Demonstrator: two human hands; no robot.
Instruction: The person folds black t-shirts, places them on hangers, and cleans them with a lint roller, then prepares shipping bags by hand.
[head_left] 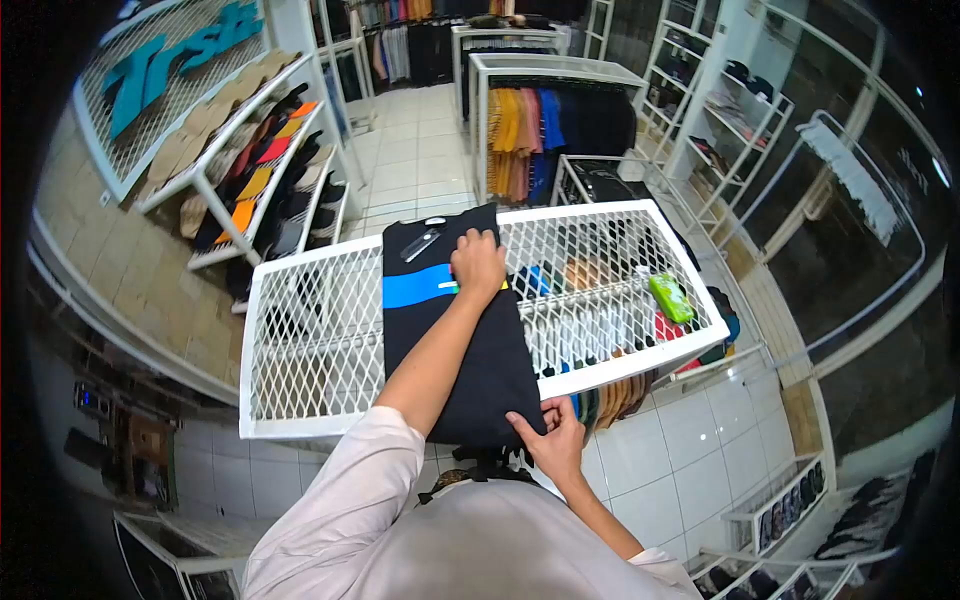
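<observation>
A folded black shirt (470, 355) with a blue band across it lies over a white mesh-topped rack (640, 215), its near end hanging past the front edge. A dark tag rests near its collar. My left hand (478, 265) lies on the upper part of the shirt beside the blue band, fingers bent onto the cloth. At the near right corner of the shirt, my right hand (555, 440) has the hem between thumb and fingers.
On the rack's right side sits a green packet (671, 298). Clothes hang beneath the mesh. Caps fill a shelf unit (205, 190) at the left. Behind stands another rack (560, 68) with colored garments. White tiled floor (640, 450) shows at the right.
</observation>
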